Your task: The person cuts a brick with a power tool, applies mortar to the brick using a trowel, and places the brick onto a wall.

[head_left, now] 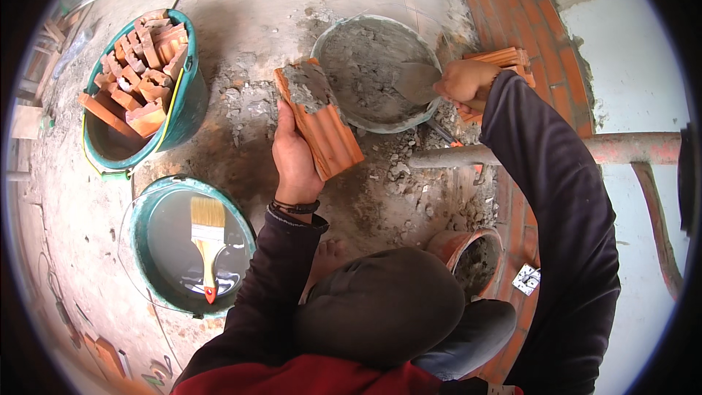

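Observation:
My left hand (295, 157) grips a ribbed orange brick (333, 139) by its side. Grey mortar (308, 86) coats the brick's far end. My right hand (466, 82) is closed round the handle of a trowel, mostly hidden in the fist. The trowel's blade (417, 83) lies over the right side of a round basin (344, 118) of grey mortar. Right beside that hand, more orange bricks (504, 56) lie on the laid brick course.
At left stands a green bucket (191, 95) of broken bricks. Nearer, a green bucket (139, 238) of cloudy water holds a paintbrush (208, 238). A reddish bucket (446, 245) sits by my knee. A pole (629, 148) crosses toward the white wall at right. Mortar crumbs (409, 205) litter the floor.

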`<state>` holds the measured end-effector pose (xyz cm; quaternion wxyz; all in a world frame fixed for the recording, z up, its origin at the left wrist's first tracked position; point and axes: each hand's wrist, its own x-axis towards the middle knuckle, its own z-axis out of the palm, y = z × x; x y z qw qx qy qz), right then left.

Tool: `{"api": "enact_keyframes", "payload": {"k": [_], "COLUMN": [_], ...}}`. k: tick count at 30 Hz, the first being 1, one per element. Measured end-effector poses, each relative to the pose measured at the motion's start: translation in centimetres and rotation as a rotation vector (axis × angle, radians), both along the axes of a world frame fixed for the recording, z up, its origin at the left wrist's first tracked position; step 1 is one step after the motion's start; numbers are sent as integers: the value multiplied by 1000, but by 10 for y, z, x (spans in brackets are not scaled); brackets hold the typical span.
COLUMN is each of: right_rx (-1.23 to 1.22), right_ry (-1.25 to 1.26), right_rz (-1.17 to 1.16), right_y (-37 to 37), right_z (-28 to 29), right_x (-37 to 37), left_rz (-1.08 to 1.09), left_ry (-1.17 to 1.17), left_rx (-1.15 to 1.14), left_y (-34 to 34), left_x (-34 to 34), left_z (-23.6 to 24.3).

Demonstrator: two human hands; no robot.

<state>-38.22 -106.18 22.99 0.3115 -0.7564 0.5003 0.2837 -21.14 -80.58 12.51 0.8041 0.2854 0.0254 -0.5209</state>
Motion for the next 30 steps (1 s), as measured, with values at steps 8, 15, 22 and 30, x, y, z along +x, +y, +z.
{"api": "enact_keyframes", "payload": {"k": [8,15,22,30], "right_rx": [254,317,205,-212], "right_ry": [-120,-391,-684,-1091], "right_rz": [-496,-621,-623,-414], "right_y": [40,72,137,205], "right_z": [10,-10,29,7], "right_x": [12,-26,-63,-71], "left_rz": [37,86,11,-292], "left_ry": [-3,-36,-52,11], "left_rx": [43,139,85,4], "left_y": [-9,-25,-49,-72], "left_x": [-7,-3,2,-5], "left_z": [11,20,31,63]}}
